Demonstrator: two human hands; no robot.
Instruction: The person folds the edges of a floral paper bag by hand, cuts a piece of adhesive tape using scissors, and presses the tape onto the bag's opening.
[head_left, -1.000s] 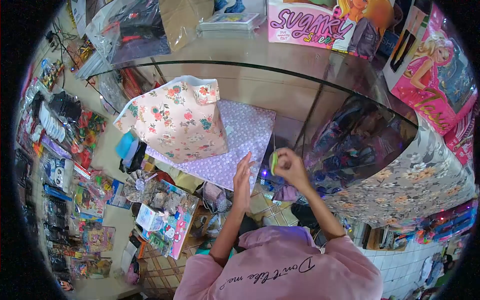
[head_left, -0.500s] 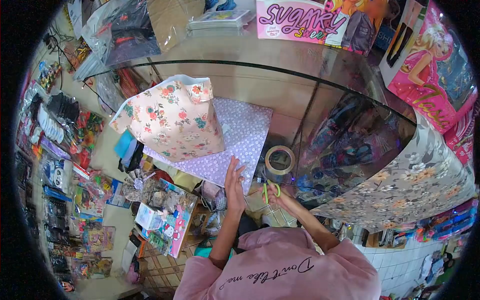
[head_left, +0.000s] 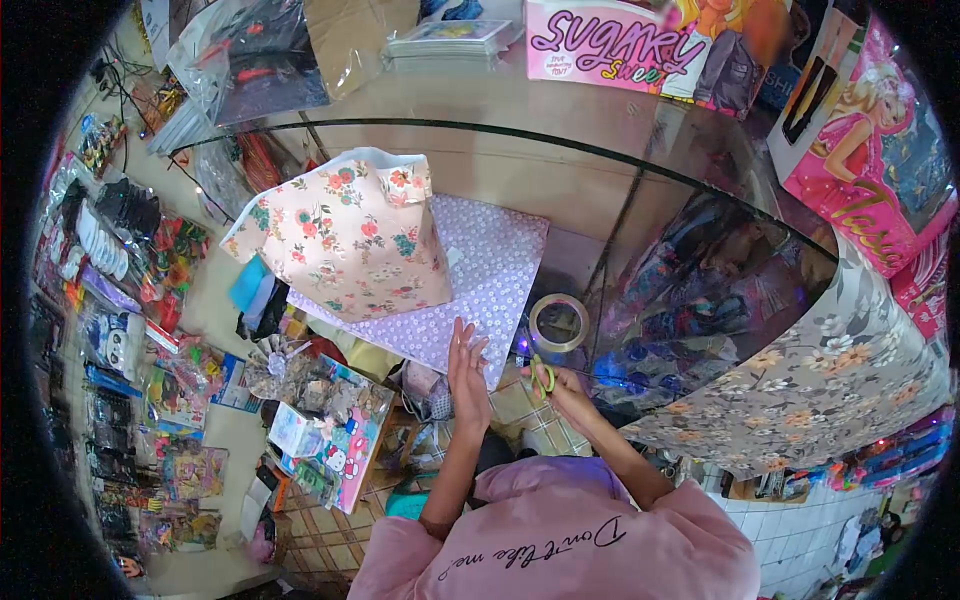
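Note:
My left hand [head_left: 468, 372] is raised at the front edge of a purple floral sheet [head_left: 495, 265], fingers stretched out and nothing in them. In my right hand [head_left: 572, 398] is a pair of scissors with green handles [head_left: 543, 377]; the blades are hard to make out. Just beyond that hand, a roll of tape [head_left: 559, 322] lies flat on the glass counter. A large pink floral paper package [head_left: 345, 240], folded at its top, rests on the purple sheet.
A grey floral sheet [head_left: 780, 390] drapes over the counter's right side. Boxed goods, among them a pink doll box [head_left: 870, 150], stand along the back. Packaged goods crowd the left, near a Hello Kitty item [head_left: 345, 455]. The glass counter edge [head_left: 500, 130] curves across.
The scissors have turned in my right hand, so their handles now sit at a different angle. My left hand has shifted slightly down. The paper package stays put.

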